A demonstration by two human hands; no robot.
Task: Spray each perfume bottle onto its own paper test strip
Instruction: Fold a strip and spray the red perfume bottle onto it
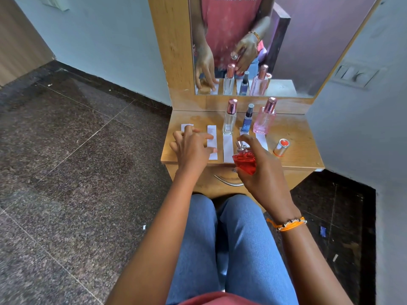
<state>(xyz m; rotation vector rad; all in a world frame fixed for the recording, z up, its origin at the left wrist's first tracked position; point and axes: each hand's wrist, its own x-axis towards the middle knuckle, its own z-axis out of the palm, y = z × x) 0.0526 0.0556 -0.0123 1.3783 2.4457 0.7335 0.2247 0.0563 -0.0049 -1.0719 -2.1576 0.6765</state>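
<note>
My right hand (pixel 262 172) grips a red perfume bottle (pixel 245 161) above the table's front edge, a finger on its silver nozzle, which points left. My left hand (pixel 191 146) rests flat over the leftmost white paper strip (pixel 186 127), fingertips touching the second strip (pixel 212 142). A third strip (pixel 228 150) lies below a clear bottle (pixel 230 117) with a rose-gold cap. A small blue bottle (pixel 247 119) and a pink bottle (pixel 264 119) stand behind two more strips, partly hidden by my right hand. The red bottle's silver cap (pixel 282 146) lies on its side at the right.
The small wooden dressing table (pixel 297 137) stands against a mirror (pixel 308 40) that reflects the bottles and hands. A metal drawer handle (pixel 228 181) sits below the front edge. My knees are under the table; dark tiled floor lies to the left.
</note>
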